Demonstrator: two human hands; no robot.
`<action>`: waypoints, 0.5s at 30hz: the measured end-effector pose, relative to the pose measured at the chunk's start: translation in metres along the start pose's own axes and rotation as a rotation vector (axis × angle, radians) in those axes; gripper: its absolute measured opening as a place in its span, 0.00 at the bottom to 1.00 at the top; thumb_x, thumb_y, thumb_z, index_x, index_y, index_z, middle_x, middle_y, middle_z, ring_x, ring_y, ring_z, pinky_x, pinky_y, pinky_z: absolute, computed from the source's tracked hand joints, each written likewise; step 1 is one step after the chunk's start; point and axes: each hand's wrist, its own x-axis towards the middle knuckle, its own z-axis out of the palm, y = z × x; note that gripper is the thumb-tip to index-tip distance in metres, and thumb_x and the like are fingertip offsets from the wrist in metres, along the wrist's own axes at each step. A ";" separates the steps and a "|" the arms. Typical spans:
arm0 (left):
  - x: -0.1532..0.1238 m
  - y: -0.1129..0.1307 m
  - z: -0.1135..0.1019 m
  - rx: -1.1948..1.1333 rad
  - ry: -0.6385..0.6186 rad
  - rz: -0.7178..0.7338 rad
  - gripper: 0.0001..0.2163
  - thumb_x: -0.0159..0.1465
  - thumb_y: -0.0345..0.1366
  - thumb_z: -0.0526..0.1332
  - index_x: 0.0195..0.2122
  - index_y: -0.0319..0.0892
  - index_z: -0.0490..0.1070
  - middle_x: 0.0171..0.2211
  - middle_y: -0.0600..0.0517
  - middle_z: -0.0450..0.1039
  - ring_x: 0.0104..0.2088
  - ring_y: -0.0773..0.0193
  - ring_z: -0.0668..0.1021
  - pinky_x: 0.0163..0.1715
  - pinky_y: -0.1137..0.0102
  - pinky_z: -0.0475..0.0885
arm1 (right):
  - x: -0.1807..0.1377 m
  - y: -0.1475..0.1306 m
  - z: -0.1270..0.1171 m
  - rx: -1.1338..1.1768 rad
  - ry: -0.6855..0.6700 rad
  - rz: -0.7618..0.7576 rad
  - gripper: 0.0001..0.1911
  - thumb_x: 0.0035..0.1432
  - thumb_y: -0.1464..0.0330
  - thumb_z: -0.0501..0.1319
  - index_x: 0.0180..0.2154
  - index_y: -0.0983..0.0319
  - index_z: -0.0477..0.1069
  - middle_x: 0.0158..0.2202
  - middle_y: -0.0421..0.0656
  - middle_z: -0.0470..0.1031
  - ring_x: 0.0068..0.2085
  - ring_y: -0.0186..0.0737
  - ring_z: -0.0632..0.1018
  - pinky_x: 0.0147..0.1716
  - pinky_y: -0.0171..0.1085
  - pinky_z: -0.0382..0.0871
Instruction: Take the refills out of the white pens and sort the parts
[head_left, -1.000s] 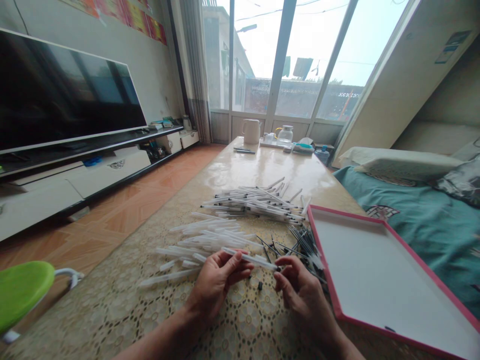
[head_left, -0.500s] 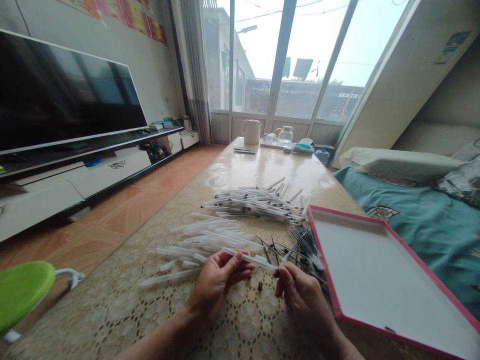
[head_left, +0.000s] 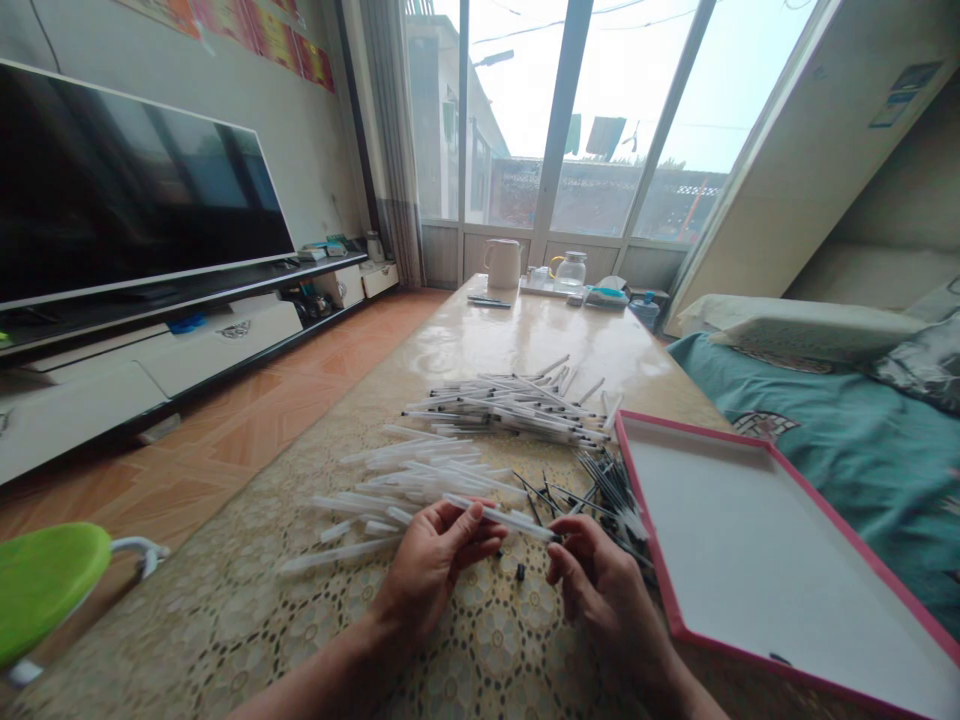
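Observation:
A white, translucent pen (head_left: 517, 520) with a black end lies across between my two hands. My left hand (head_left: 442, 550) is closed round its left part, thumb on top. The thumb and forefinger of my right hand (head_left: 596, 570) are at the black right end, closed about it. Just below the pen, a small black plug (head_left: 520, 572) rests on the tablecloth. Beyond my left hand lies a pile of clear pen barrels (head_left: 420, 465). Thin dark refills (head_left: 611, 485) are heaped beyond my right hand.
Farther off is a heap of white pens with black ends (head_left: 517, 405). A pink-edged white box lid (head_left: 765, 540) stands at right, a small black piece inside. A jug (head_left: 502, 263) and a glass jar (head_left: 571, 270) stand at the table's far end. A green stool (head_left: 52, 585) is at left.
My right thumb and forefinger have shifted slightly and spread a little at the pen's right end, so its black tip shows more. My left hand has kept its hold.

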 end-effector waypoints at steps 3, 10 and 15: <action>0.000 0.000 -0.001 0.007 -0.015 -0.002 0.08 0.52 0.34 0.67 0.31 0.34 0.75 0.25 0.49 0.77 0.27 0.67 0.79 0.30 0.75 0.75 | 0.001 0.000 0.001 0.050 -0.022 0.016 0.16 0.62 0.57 0.48 0.34 0.63 0.64 0.21 0.38 0.69 0.15 0.28 0.65 0.14 0.28 0.57; 0.001 0.002 -0.002 -0.008 0.029 0.028 0.09 0.51 0.35 0.68 0.31 0.35 0.75 0.25 0.48 0.77 0.27 0.67 0.79 0.30 0.75 0.75 | 0.001 -0.007 0.001 0.265 0.009 0.074 0.13 0.58 0.58 0.55 0.34 0.60 0.59 0.27 0.39 0.71 0.19 0.29 0.71 0.13 0.27 0.60; 0.000 0.002 0.000 0.007 -0.001 0.003 0.09 0.51 0.34 0.68 0.31 0.35 0.75 0.25 0.48 0.77 0.27 0.66 0.79 0.31 0.75 0.75 | 0.002 -0.011 0.000 0.445 -0.049 0.159 0.13 0.55 0.59 0.59 0.32 0.60 0.59 0.25 0.34 0.66 0.16 0.24 0.65 0.12 0.25 0.57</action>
